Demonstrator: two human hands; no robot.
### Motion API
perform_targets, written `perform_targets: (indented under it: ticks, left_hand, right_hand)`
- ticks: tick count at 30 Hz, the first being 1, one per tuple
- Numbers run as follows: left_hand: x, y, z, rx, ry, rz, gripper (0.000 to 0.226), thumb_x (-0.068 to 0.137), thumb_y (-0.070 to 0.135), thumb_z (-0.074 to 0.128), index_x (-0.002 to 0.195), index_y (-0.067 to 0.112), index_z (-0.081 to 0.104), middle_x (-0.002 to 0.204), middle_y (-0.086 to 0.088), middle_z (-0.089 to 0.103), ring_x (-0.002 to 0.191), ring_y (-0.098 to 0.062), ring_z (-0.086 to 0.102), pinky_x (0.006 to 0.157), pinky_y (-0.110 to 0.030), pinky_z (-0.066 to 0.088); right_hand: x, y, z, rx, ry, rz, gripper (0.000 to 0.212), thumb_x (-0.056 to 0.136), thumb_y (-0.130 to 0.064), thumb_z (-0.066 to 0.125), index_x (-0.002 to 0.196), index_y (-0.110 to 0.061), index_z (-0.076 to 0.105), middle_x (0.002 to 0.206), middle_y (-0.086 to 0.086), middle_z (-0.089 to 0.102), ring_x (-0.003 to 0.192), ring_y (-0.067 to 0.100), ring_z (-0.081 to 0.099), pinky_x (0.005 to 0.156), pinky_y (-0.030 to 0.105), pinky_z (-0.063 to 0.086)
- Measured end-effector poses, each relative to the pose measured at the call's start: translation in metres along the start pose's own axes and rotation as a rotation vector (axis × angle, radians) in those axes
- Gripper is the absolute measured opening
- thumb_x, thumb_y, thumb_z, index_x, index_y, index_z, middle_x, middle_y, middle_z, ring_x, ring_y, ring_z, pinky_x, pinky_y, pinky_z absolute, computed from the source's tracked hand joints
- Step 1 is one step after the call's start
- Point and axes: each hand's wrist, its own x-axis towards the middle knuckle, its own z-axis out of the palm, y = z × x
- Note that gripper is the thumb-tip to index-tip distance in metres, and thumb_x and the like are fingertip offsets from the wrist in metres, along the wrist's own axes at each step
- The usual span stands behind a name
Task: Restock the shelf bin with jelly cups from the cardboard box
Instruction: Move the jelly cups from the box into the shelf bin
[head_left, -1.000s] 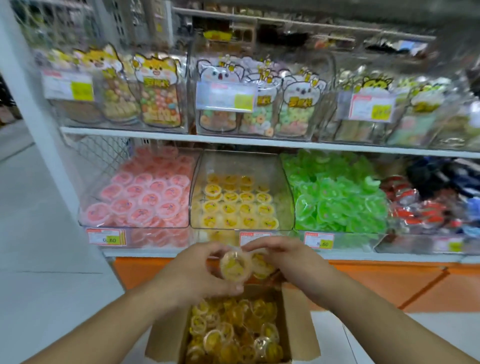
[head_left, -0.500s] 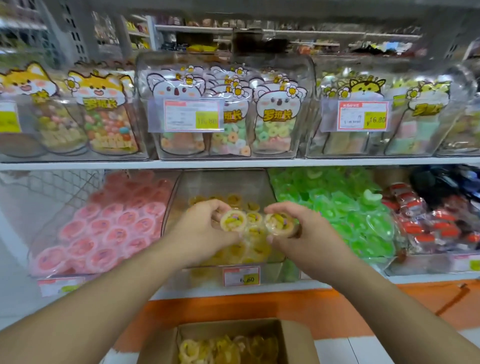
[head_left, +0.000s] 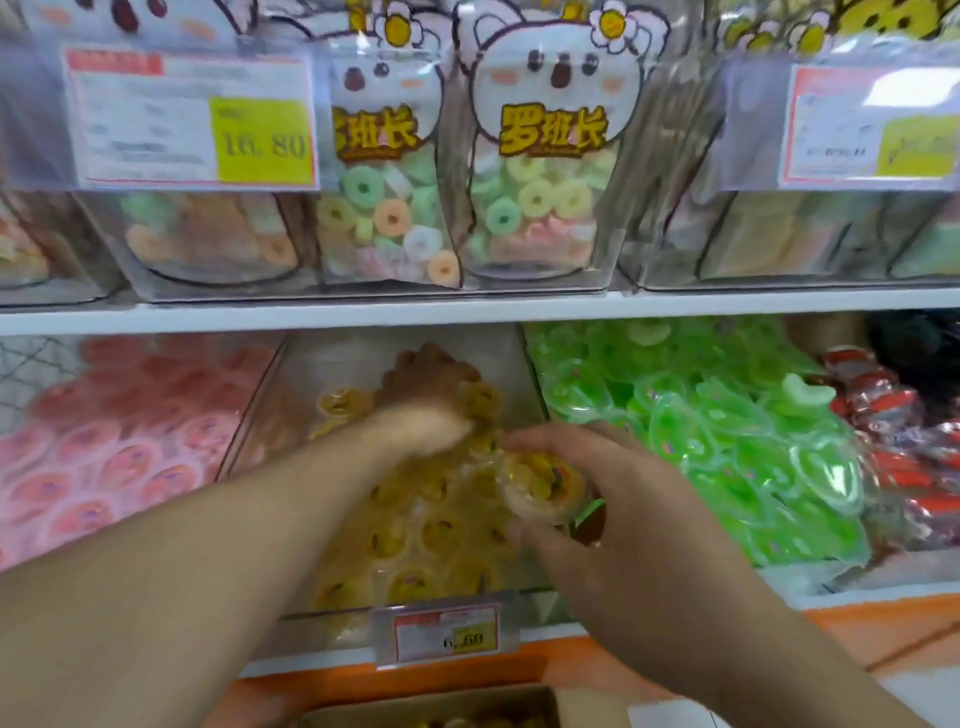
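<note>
**Yellow cups going in, bin partly filled**

Yellow jelly cups (head_left: 415, 530) cover the floor of the clear shelf bin (head_left: 270, 395) from its front wall back toward the middle, but the layer is shallow and the rear of the bin shows bare plastic. Against its neighbours it looks low: the pink cups (head_left: 104, 447) on the left and the green cups (head_left: 727, 441) on the right are heaped much higher in their bins.

The left hand (head_left: 431, 384) reaches deep into the bin, toward its back wall. It is blurred and turned away, so I cannot tell whether its fingers are closed on a cup or loose; one yellow cup lies just beside it on the left. The right hand (head_left: 613, 519) hovers over the front right corner of the bin, its fingers and thumb curled round a single jelly cup (head_left: 545, 480), which is tilted and not yet set down.

At the bottom edge of the view the cardboard box (head_left: 467, 712) shows only its top rim, with something yellowish inside; how much it holds cannot be read from this sliver.

My judgement is that the restock is underway but well short of done: the cup in the right hand has to go in, and many more loads from the box seem needed before this bin matches those on either side.
</note>
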Motion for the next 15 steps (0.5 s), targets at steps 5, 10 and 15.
perform_targets:
  ticks: [5, 10, 15]
  left_hand:
    - [0.006, -0.004, 0.014, 0.06, -0.024, 0.046, 0.058, 0.094, 0.048, 0.067, 0.149, 0.04, 0.049, 0.146, -0.003, 0.041, 0.133, -0.035, 0.037, 0.11, -0.043, 0.036]
    - [0.0, -0.009, 0.023, 0.008, 0.11, 0.102, 0.063, 0.095, 0.039, 0.069, 0.153, 0.038, 0.045, 0.151, 0.002, 0.043, 0.137, -0.031, 0.035, 0.11, -0.039, 0.029]
    - [-0.002, -0.011, 0.027, 0.031, 0.117, 0.158, 0.043, 0.099, 0.032, 0.064, 0.141, 0.036, 0.06, 0.148, 0.008, 0.051, 0.134, -0.026, 0.038, 0.107, -0.037, 0.029]
  right_hand:
    - [0.001, 0.003, 0.002, 0.016, 0.0, 0.001, 0.05, 0.083, -0.033, 0.082, 0.121, -0.057, 0.06, 0.114, -0.031, 0.051, 0.105, -0.008, 0.054, 0.08, 0.007, 0.045]
    - [0.001, 0.002, 0.001, 0.041, -0.007, 0.025, 0.047, 0.082, -0.037, 0.083, 0.119, -0.057, 0.062, 0.114, -0.034, 0.05, 0.103, -0.009, 0.054, 0.079, 0.003, 0.04]
    - [0.001, 0.003, 0.0, 0.042, -0.006, 0.036, 0.047, 0.083, -0.038, 0.082, 0.12, -0.058, 0.061, 0.113, -0.036, 0.048, 0.097, -0.01, 0.056, 0.077, 0.002, 0.04]
